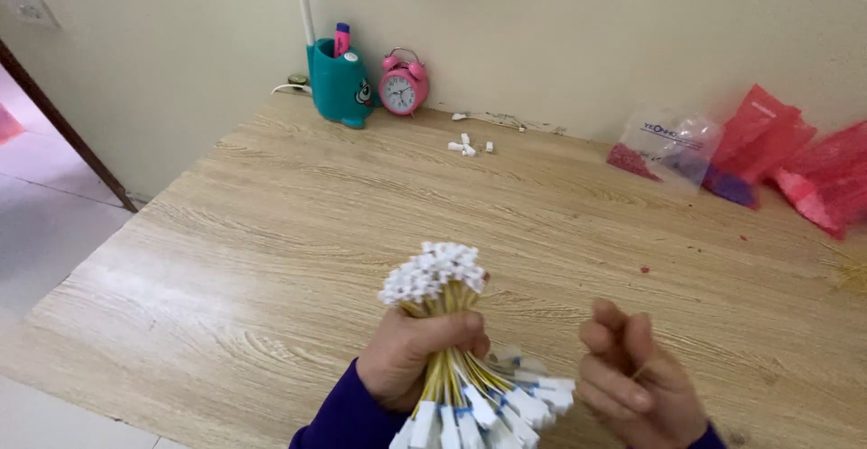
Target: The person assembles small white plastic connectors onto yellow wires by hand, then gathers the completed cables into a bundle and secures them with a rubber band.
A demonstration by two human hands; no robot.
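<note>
A bundle of thin yellow wires (449, 359) with white connectors is held above the near edge of the desk (271, 232). The left hand (411, 354) fingers are pressed together around its middle. The right hand (637, 377) fingers are loosely curled, pinching nothing visible. The bundle is judged light, flexible and best gripped mid-length.

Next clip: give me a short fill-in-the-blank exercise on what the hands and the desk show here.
1. The left hand grips a bundle of yellow wires tipped with ____ connectors.
2. The right hand is beside the bundle and is not ____ it.
3. The alarm clock by the wall is ____ in colour.
4. The teal pen holder stands to the ____ of the clock.

Missing words: white; touching; pink; left
</note>
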